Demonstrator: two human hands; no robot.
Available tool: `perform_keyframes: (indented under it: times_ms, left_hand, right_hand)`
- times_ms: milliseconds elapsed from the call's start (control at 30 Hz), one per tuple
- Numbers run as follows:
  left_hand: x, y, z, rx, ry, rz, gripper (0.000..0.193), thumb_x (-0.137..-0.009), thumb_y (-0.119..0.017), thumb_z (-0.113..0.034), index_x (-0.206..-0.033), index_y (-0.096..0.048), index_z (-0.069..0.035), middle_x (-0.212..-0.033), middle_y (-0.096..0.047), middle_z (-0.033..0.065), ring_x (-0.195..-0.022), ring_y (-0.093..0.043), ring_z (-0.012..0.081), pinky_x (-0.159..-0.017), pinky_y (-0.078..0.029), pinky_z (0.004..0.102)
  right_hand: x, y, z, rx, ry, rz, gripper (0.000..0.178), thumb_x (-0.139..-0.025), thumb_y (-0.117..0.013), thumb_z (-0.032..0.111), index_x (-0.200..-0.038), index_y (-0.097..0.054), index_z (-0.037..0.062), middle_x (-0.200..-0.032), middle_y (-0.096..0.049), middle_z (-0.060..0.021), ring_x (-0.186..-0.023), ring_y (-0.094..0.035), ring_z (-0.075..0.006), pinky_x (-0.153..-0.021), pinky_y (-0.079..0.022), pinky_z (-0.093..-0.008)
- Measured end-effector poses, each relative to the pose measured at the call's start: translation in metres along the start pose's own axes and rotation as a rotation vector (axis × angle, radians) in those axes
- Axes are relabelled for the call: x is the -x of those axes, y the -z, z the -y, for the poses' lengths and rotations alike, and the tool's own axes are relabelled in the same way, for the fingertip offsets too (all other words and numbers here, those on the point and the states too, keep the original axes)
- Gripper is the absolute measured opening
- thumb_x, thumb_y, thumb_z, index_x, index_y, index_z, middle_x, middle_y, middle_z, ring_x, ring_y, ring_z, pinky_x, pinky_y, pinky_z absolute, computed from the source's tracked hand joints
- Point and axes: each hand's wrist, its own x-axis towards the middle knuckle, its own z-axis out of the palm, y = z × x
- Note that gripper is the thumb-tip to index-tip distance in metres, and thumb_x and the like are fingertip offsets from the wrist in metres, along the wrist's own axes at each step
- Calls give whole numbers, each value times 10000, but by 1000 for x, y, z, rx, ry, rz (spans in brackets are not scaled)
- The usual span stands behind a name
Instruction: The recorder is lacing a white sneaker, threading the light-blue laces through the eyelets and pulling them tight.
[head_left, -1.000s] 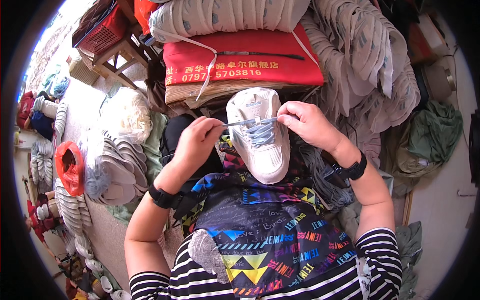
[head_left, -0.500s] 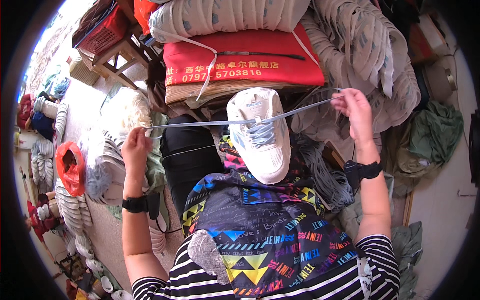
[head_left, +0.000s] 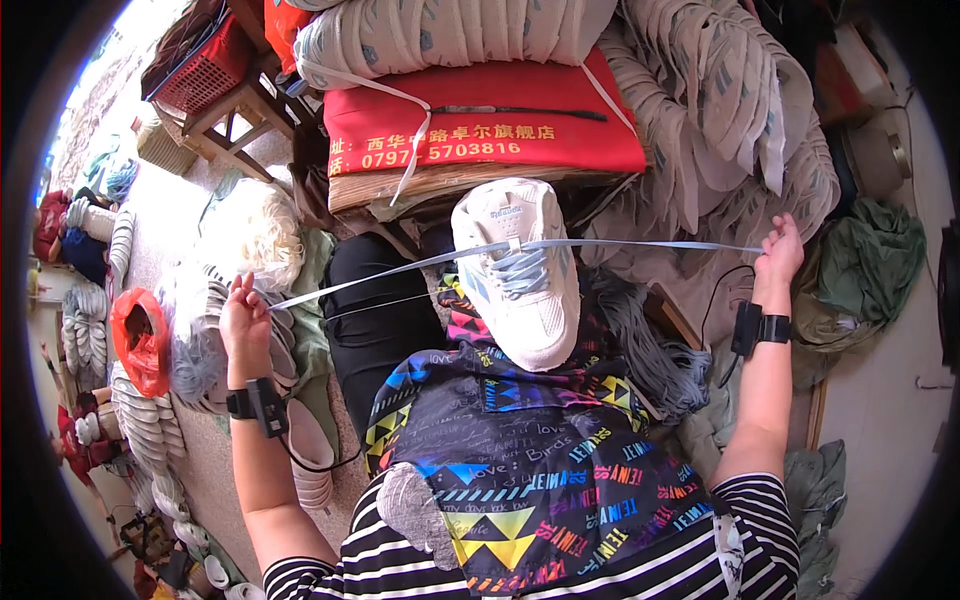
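Note:
A white sneaker with pale blue lacing sits toe toward me, in front of my apron. Through the loop on its tongue runs a light blue shoelace, stretched out to both sides. My left hand pinches one end of the lace, out beyond my dark trouser leg. The other end is between the fingers of my right hand, far to the right. Neither hand touches the sneaker. What supports the shoe from beneath is hidden.
Ahead is a wooden bench covered with red cloth, bearing a dark thin tool and a row of shoe uppers. More uppers pile at right. Grey laces hang beside the sneaker. An orange bag lies left.
Both hands have moved farther apart, the left outward and nearer to me, the right outward and slightly nearer. Longer lengths of lace now show on both sides of the sneaker.

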Motion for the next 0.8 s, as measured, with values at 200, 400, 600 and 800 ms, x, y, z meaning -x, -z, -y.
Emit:
perform_keyframes:
  times_ms: [200, 400, 600, 800]
  left_hand:
    - [90, -86, 39, -514, -335, 413, 432, -986, -526, -145, -1386, -408, -28, -1034, -703, 85, -563, -413, 16, -505, -347, 162]
    - [155, -160, 72, -502, -114, 781, 245, -1020, -491, -139, -1226, -558, -25, -1083, -682, 109, -816, -646, 110, -742, -514, 233]
    - [169, -183, 114, -260, -124, 813, 182, -1021, -448, -65, -1190, -475, -3, -1056, -641, 151, -936, -663, 199, -857, -529, 310]
    - [183, -180, 113, -404, -95, 814, 168, -1001, -431, -16, -1165, -470, -7, -995, -639, 91, -761, -596, 93, -679, -490, 226]
  right_hand:
    - [86, -50, -2, 378, -147, 589, 327, -926, -556, 131, -1215, -542, -20, -934, -696, -88, -472, -381, -37, -445, -350, -182]
    - [189, -112, 10, 301, -240, 1128, 185, -969, -581, 155, -1086, -611, 15, -909, -684, -62, -684, -587, -54, -604, -448, -173]
    - [230, -133, 6, 447, -148, 1321, 112, -942, -619, 153, -919, -621, 44, -783, -613, 22, -673, -529, -34, -611, -442, -198]
    - [226, -140, -1, 576, 82, 1381, 137, -908, -646, 137, -850, -607, 19, -754, -585, 40, -692, -508, -33, -627, -451, -232]
